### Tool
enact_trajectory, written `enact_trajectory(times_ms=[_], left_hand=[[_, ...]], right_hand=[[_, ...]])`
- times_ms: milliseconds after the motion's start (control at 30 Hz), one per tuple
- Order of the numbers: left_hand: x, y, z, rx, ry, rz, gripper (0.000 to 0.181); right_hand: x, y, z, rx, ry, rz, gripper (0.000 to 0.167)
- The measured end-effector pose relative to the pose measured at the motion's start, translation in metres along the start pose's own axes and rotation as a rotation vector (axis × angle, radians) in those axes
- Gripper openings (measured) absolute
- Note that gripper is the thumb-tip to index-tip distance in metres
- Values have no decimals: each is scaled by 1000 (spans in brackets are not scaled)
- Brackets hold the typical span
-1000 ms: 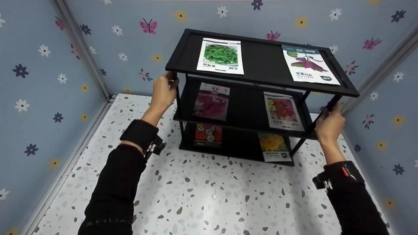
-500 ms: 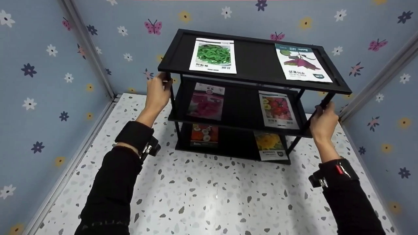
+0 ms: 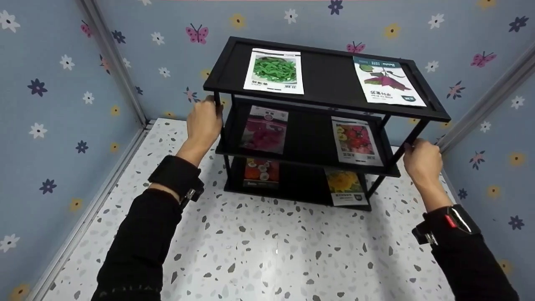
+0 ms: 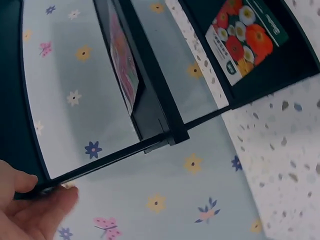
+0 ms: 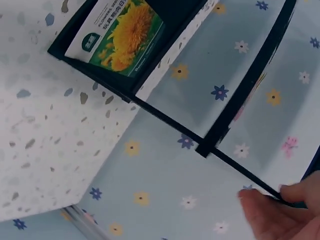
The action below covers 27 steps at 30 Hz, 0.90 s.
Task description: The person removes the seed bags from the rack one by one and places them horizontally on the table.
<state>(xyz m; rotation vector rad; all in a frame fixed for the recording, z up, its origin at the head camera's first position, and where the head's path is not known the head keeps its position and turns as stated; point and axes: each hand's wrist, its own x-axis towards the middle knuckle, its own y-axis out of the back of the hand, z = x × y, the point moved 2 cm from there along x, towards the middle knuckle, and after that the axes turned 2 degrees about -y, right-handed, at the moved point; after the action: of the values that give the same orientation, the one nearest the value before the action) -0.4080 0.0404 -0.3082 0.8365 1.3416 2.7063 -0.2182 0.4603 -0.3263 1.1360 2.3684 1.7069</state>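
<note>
A black three-tier rack stands in the middle of the head view, bearing several seed packets. On its top tier lie a packet with green vegetables and one with a purple leaf. My left hand is at the left front post, just under the top tier; in the left wrist view its thumb and fairly straight fingers are apart on either side of the post. My right hand is beside the right front post, its fingers loosely spread around the post in the right wrist view.
Middle-tier packets show pink flowers and red and yellow ones. Below are a red-and-white flower packet and a yellow one. A speckled floor meets flower-patterned walls on three sides.
The rack first appears slightly further left as the view shifts, then stays still. My right hand has moved outward from its post, and my left hand has slid slightly down with its grip loosened.
</note>
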Motion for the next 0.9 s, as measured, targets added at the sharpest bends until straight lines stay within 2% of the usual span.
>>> enact_trajectory(times_ms=[67, 133, 300, 433, 633, 767, 900], left_hand=[[-4, 3, 4, 138, -14, -3, 26], [-7, 6, 9, 230, -38, -6, 27], [-18, 11, 24, 320, -101, -35, 28], [-27, 15, 37, 325, -142, -84, 32], [-37, 26, 62, 271, -176, -185, 29], [-39, 37, 79, 246, -189, -233, 29], [-37, 48, 92, 212, -184, -274, 28]], right_hand=[[-4, 4, -6, -97, 7, -72, 31], [-9, 6, -15, -154, 37, -109, 36], [-21, 8, -49, -145, 160, -152, 43], [-29, 12, -77, -108, 256, -196, 42], [-35, 24, -116, -70, 320, -259, 32], [-37, 37, -140, -28, 365, -296, 25], [-38, 49, -165, 4, 399, -322, 25]])
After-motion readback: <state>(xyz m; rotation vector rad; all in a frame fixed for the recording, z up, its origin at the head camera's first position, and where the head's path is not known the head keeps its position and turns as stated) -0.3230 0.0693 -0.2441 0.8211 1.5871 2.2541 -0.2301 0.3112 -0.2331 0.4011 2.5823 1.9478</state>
